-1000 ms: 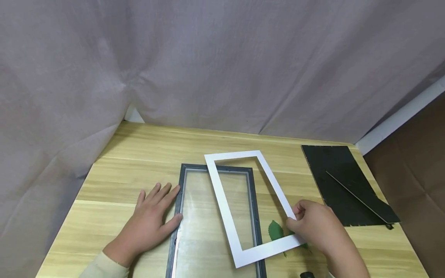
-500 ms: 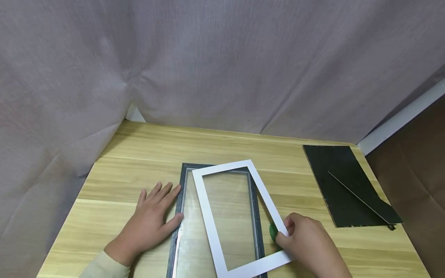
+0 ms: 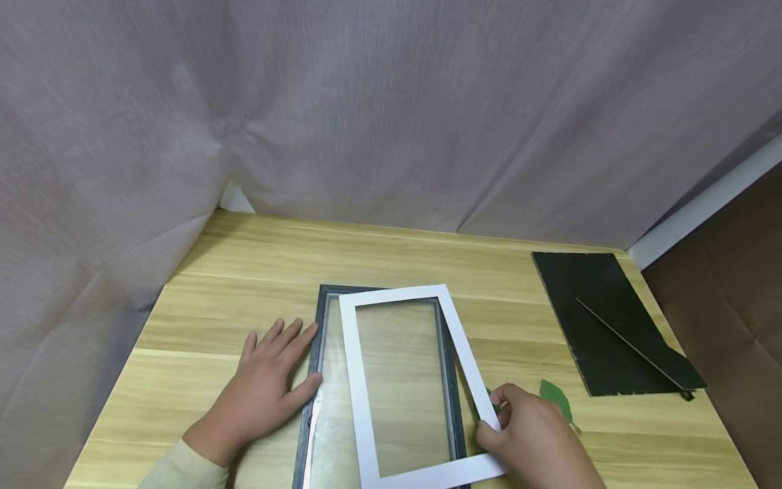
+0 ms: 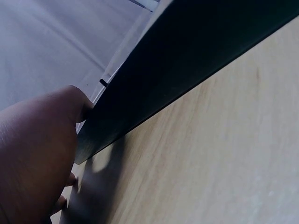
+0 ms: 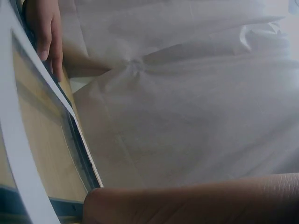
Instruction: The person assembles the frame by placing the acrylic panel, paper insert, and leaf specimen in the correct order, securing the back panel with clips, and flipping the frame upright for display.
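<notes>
Head: left fingers spread, right fingers pinch white mat; green leaf, black board beyond.

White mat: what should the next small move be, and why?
Probably swing the near end of the white mat leftward with the right hand: the mat sits askew over the dark frame, its near right part overhanging, and the left hand rests at the frame's left side.

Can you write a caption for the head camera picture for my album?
Left hand touches a dark frame, right hand pinches a white border over it, a green leaf nearby.
</notes>
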The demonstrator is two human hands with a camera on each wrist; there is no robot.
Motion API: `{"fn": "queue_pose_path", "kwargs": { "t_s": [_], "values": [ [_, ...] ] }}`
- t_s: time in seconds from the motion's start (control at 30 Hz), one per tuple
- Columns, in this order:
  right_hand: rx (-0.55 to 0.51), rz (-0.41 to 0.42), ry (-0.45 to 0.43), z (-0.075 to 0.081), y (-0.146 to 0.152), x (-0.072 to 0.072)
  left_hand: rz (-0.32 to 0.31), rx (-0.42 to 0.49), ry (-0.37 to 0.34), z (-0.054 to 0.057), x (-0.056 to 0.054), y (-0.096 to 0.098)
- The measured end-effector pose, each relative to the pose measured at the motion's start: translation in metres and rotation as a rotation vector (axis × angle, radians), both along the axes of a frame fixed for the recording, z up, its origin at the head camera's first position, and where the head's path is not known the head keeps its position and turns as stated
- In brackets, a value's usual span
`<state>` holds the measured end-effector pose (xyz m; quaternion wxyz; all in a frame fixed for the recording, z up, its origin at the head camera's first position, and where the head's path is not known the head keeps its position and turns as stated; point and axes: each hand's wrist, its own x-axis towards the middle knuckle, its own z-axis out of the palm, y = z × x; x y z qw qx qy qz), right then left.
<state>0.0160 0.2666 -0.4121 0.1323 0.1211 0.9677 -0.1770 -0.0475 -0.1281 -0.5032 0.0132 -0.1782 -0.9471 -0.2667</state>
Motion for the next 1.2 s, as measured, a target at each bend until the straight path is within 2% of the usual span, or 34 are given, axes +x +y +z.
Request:
{"fn": "queue_pose_path", "kwargs": {
  "t_s": [0.3,0.53,0.67,1.03,1.2],
  "values": [
    [-0.026,0.042,-0.034,-0.003,-0.001,0.001,0.001,-0.003,0.000,-0.001,0.000,0.000],
    [-0.152,-0.013,-0.100,-0.009,0.001,-0.001,-0.002,0.001,-0.004,0.000,-0.001,0.001],
    [-0.235,-0.018,-0.115,-0.012,0.002,0.001,-0.002,-0.002,-0.006,0.000,0.000,0.000],
    [-0.413,0.095,-0.124,-0.011,0.002,0.004,-0.001,0.002,-0.020,0.002,0.000,0.000],
    [-0.433,0.132,-0.121,-0.012,0.001,0.004,-0.002,0.000,-0.023,0.002,0.000,0.000]
  ]
}}
